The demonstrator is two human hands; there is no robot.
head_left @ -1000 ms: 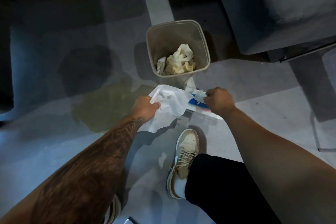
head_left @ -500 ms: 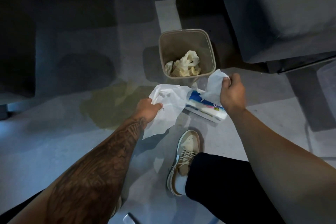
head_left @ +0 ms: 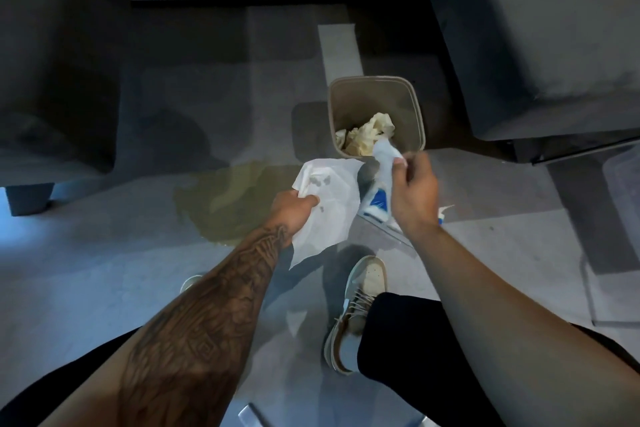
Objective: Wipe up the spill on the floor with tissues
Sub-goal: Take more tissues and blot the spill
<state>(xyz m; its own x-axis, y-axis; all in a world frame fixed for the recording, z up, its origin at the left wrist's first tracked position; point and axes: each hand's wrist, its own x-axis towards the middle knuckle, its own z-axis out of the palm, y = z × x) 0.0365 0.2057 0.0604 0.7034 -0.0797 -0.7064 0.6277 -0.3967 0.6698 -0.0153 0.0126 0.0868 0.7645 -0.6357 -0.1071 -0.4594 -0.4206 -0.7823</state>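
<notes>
Pinching one tissue (head_left: 325, 204) in left fingers (head_left: 306, 199), another in right.

The spill (head_left: 239, 201) lies on the floor (head_left: 104, 270), left of the bin (head_left: 377, 114), which holds crumpled tissues (head_left: 367, 135). The tissue pack (head_left: 377, 201) sits on the floor just before the bin, between the hands. A shoe (head_left: 360, 302) stands nearer the person, behind the pack.

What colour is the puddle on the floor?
Yellowish-green, a murky olive. The spill shows best in the head view, left of the left hand.
</notes>
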